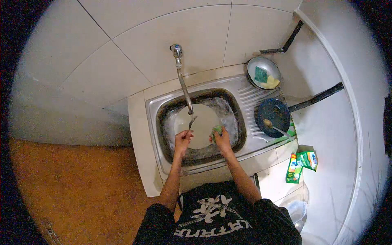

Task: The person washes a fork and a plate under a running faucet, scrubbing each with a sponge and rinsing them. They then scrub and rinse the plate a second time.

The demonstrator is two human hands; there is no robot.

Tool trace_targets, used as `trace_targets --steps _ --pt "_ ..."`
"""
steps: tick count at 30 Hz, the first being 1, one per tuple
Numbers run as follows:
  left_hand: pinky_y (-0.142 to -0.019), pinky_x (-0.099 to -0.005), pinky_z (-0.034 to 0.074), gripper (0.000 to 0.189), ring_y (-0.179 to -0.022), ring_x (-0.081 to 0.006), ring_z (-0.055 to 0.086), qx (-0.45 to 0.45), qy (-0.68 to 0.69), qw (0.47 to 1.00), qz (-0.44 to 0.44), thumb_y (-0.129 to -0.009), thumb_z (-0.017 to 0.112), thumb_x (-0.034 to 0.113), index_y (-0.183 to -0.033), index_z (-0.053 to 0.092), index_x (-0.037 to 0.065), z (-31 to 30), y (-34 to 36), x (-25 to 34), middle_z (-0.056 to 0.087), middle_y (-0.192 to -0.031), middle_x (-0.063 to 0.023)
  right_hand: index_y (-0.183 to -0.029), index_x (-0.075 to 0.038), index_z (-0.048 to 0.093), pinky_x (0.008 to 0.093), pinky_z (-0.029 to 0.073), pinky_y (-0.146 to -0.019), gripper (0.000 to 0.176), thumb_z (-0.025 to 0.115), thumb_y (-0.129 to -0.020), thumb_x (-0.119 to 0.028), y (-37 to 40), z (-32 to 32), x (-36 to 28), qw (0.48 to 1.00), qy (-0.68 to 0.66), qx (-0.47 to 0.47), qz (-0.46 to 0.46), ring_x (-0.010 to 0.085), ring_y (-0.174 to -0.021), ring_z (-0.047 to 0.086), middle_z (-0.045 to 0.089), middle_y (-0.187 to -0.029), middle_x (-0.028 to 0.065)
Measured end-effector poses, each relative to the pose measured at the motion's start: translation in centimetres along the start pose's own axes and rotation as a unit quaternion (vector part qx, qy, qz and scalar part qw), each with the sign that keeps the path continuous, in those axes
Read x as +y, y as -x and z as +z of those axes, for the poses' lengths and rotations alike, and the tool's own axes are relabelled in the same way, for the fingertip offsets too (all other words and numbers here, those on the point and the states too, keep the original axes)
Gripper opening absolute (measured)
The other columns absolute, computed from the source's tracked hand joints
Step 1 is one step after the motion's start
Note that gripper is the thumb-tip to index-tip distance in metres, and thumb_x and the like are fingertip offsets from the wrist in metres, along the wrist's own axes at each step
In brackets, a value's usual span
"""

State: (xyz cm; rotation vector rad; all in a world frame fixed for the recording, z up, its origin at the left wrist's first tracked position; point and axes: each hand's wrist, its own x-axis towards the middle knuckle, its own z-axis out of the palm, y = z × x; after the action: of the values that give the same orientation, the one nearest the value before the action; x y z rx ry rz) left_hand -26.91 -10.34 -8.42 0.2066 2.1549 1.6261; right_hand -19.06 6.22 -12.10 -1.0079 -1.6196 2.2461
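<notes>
My left hand (183, 141) is closed around the handle of a fork (192, 121), its head pointing up toward the tap spout. To the right, my right hand (221, 139) grips a green scrubbing sponge (217, 131). Both hands are over a large pale plate or basin (200, 143) lying in the metal sink (153, 122). Fork and sponge are apart. White suds mark the dark inner walls of the sink.
A wall tap (185, 87) hangs over the sink. On the drainboard (245, 100) stand a metal bowl (253, 65) with sponges and a dark frying pan (269, 112) with a ladle-like utensil (279, 130). Green packets (295, 171) lie at right.
</notes>
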Motion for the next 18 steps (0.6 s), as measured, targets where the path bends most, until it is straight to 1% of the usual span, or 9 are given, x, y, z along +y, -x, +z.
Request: trace_targets --steps 2,3,5,7,9,13,14,16,18 --pt "-0.049 -0.0183 0.037 0.022 -0.058 -0.0054 0.049 0.045 0.087 0.995 -0.032 -0.082 0.056 0.02 -0.091 0.062 0.002 0.5 -0.2 -0.1 0.06 -0.069 -0.0023 -0.102 0.001 0.042 0.0276 0.046 -0.046 0.021 0.047 -0.082 -0.002 -0.3 -0.1 0.5 1.0 -0.009 0.013 -0.007 0.0154 -0.058 0.055 0.055 -0.076 0.009" --pt "-0.049 -0.0183 0.037 0.022 -0.058 -0.0054 0.049 0.043 0.087 0.995 -0.032 -0.082 0.056 0.02 -0.091 0.062 0.002 0.6 -0.3 -0.4 0.06 -0.069 -0.0023 -0.1 0.002 0.042 0.0273 0.046 -0.046 0.019 0.047 -0.082 -0.002 -0.1 -0.1 0.2 1.0 0.008 0.015 -0.013 0.0149 -0.057 0.054 0.054 -0.074 0.0082" --pt "-0.05 -0.0184 0.038 0.022 -0.059 -0.0055 0.049 0.052 0.121 0.991 -0.005 -0.08 0.058 0.019 -0.092 0.062 0.001 0.5 -0.6 -1.0 0.06 -0.071 -0.0023 -0.098 0.002 0.042 0.027 0.046 -0.046 0.018 0.047 -0.082 -0.002 0.1 0.1 0.0 0.999 0.025 0.017 -0.017 0.0144 -0.056 0.054 0.054 -0.072 0.0074" --pt "-0.05 -0.0182 0.038 0.022 -0.06 -0.0054 0.049 0.057 0.118 0.991 -0.003 -0.08 0.058 0.019 -0.092 0.062 0.001 0.6 -0.8 -1.4 0.06 -0.072 -0.0026 -0.097 0.002 0.043 0.0263 0.046 -0.046 0.017 0.047 -0.082 -0.003 0.2 0.3 0.1 0.998 -0.05 0.013 -0.024 0.0139 -0.054 0.053 0.053 -0.07 0.0069" --pt "-0.05 -0.0181 0.038 0.023 -0.06 -0.0052 0.049 0.062 0.116 0.991 -0.002 -0.08 0.058 0.019 -0.093 0.061 0.001 0.6 -0.8 -1.3 0.061 -0.073 -0.0029 -0.097 0.002 0.043 0.0263 0.046 -0.046 0.017 0.048 -0.082 -0.003 0.3 0.3 -0.2 0.999 -0.029 0.014 -0.019 0.0139 -0.054 0.054 0.054 -0.071 0.0073" --pt "-0.051 -0.0181 0.039 0.022 -0.06 -0.0052 0.049 0.039 0.1 0.994 0.003 -0.081 0.057 0.017 -0.095 0.061 0.001 0.0 0.1 0.0 0.061 -0.074 -0.0038 -0.099 0.002 0.042 0.0262 0.046 -0.047 0.018 0.047 -0.082 -0.004 0.3 0.3 -0.4 1.0 0.007 0.016 -0.007 0.014 -0.055 0.054 0.054 -0.072 0.0084" --pt "-0.051 -0.0181 0.039 0.022 -0.06 -0.0051 0.049 0.031 0.094 0.995 0.011 -0.082 0.056 0.017 -0.095 0.061 0.0 -0.1 0.5 0.3 0.061 -0.074 -0.004 -0.099 0.002 0.042 0.0262 0.046 -0.047 0.018 0.047 -0.082 -0.004 -0.3 0.0 1.2 1.0 0.007 0.015 -0.007 0.014 -0.055 0.054 0.054 -0.072 0.0084" --pt "-0.052 -0.0182 0.039 0.021 -0.06 -0.0052 0.049 0.024 0.092 0.995 0.024 -0.082 0.056 0.016 -0.095 0.061 0.0 -0.2 0.6 -0.2 0.061 -0.074 -0.0038 -0.099 0.002 0.042 0.0263 0.047 -0.047 0.019 0.047 -0.082 -0.005 -3.0 -1.0 6.7 0.984 0.129 0.021 -0.117 0.0142 -0.055 0.055 0.055 -0.072 0.0084" --pt "-0.052 -0.0184 0.039 0.021 -0.06 -0.0052 0.049 0.015 0.092 0.995 0.038 -0.083 0.055 0.016 -0.095 0.061 0.0 -0.5 0.9 -0.6 0.061 -0.074 -0.0037 -0.099 0.002 0.042 0.0262 0.047 -0.047 0.018 0.048 -0.082 -0.005 -3.9 -1.0 8.3 0.979 0.154 0.037 -0.129 0.0142 -0.055 0.055 0.055 -0.071 0.0082"
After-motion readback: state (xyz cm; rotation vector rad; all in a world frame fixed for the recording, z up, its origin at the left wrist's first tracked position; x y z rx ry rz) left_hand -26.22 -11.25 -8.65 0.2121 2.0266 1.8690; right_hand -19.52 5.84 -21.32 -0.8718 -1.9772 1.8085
